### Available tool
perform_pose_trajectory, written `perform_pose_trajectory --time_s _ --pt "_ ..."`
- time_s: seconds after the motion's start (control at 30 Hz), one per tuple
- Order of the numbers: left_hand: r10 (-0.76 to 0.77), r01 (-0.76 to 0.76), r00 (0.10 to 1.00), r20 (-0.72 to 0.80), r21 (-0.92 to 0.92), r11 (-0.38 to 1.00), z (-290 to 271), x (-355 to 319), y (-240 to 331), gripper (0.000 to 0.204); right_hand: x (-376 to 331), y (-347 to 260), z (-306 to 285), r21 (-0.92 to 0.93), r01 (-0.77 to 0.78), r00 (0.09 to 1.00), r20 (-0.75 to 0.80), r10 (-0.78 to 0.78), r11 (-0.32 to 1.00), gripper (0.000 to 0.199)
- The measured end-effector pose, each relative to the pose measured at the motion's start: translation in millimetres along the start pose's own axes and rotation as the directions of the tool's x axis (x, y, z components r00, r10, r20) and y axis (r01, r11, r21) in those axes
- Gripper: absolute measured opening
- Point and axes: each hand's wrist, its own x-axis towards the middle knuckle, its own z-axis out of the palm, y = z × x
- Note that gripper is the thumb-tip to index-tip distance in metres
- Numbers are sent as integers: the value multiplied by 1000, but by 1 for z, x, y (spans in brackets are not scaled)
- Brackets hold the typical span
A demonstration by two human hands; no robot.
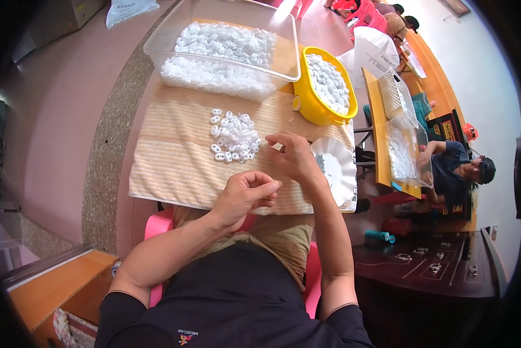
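Left hand (237,199) and right hand (298,156) were curled, whether clenched on anything could not be told, and white pieces (235,137) were heaped just left of the nearer right, long axes mixed.

Before me I count one clear rectangular plastic bin (168,36), one yellow oval plastic tub (321,118), one white scalloped dish (344,184). One heap of white two-holed plastic ovals (237,138).

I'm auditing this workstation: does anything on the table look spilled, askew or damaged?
Nothing stands out: loose white pieces lie grouped on the striped cloth; the yellow tub and clear bin hold more, with no visible damage.
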Motion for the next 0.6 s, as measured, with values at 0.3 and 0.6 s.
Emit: perform_pose_trajectory --time_s 0.3,0.6 --pt "35 -35 999 6 -20 999 -5 3 -3 9 15 -7 17 -88 52 997 61 -46 995 23" --pt "38 -38 999 -24 -18 999 -6 3 -4 9 7 -8 17 -89 -1 1000 10 2 996 16"
